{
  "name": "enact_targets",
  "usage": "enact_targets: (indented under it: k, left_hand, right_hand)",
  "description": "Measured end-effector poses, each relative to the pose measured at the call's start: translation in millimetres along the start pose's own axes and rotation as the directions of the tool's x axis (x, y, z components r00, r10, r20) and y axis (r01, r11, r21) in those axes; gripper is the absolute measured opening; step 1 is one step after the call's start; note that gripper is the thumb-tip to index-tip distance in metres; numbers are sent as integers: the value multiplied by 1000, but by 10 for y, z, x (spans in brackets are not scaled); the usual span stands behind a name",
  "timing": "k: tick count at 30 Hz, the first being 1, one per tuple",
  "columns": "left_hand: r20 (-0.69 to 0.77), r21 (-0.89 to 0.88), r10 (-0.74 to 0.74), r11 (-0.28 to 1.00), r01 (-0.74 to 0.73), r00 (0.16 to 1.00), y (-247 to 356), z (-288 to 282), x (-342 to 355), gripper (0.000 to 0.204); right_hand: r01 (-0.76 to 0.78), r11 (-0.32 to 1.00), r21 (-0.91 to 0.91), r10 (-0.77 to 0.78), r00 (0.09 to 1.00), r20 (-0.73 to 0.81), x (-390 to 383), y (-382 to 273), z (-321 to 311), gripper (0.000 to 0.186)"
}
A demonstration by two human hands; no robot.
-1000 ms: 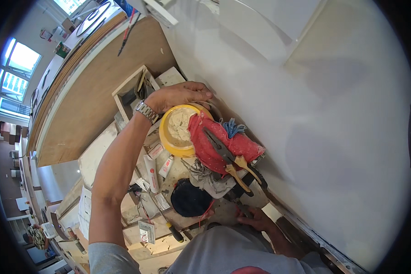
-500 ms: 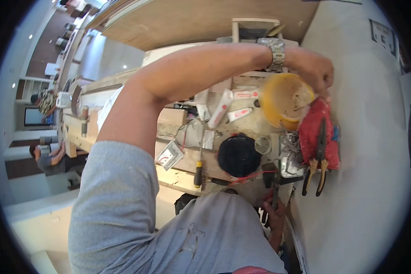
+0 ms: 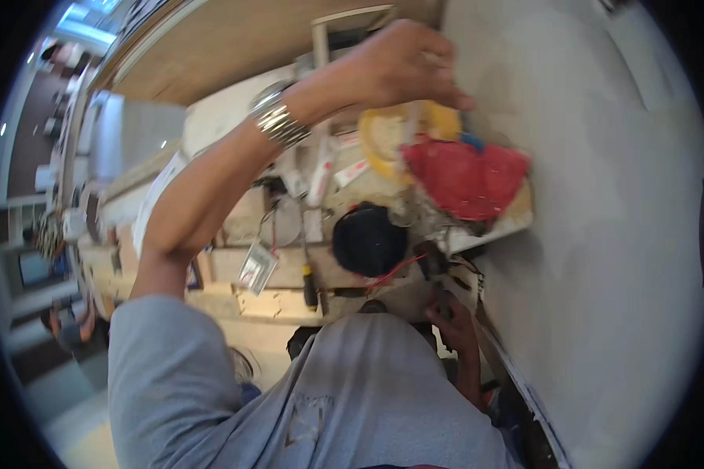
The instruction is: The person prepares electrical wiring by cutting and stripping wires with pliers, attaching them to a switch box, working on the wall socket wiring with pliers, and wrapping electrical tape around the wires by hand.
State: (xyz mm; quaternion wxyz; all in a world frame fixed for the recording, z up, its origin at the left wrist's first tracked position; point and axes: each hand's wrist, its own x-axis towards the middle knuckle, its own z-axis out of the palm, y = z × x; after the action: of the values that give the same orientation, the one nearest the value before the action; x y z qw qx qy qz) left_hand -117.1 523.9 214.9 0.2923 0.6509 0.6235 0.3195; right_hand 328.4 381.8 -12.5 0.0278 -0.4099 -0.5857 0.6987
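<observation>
My left hand (image 3: 414,66), blurred, is raised above a yellow tub (image 3: 379,133) of pale paste, fingers curled; what they hold is unclear. Just below lies a red cloth (image 3: 465,176) with a blue bit (image 3: 471,143) behind it. My right hand (image 3: 454,324) is lower, closed on a dark tool (image 3: 438,277) whose head is hard to make out. Left of that are a black round item (image 3: 369,241), a yellow-black screwdriver (image 3: 309,285) and white tubes (image 3: 321,176).
A pale wall (image 3: 587,234) stands close on the right. A wooden panel (image 3: 211,43) rises behind the cluttered bench (image 3: 235,94). A small framed panel (image 3: 256,270) lies left. Two people (image 3: 69,328) (image 3: 48,234) are at the far left.
My left hand has lifted up and leftward, away from the red cloth. The pliers no longer lie on top of the cloth. My right hand still grips the dark tool.
</observation>
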Motion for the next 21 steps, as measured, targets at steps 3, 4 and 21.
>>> enact_targets:
  k: [3, 4, 21]
  left_hand:
    - [5, -95, -90, 991, 90, 996, 129, -26, -179, 36]
    - [53, -148, -144, 978, 151, 988, 201, -65, -215, 34]
    - [-534, -216, -366, 931, 295, 762, 565, -1206, -2112, 19]
  right_hand:
    - [-8, 985, -174, 10, 1000, 12, 93, 13, 0, 39]
    - [7, 992, -124, 1, 998, 61, 81, -20, -15, 40]
    - [-203, 965, -164, 232, 954, 190, 117, -404, -96, 29]
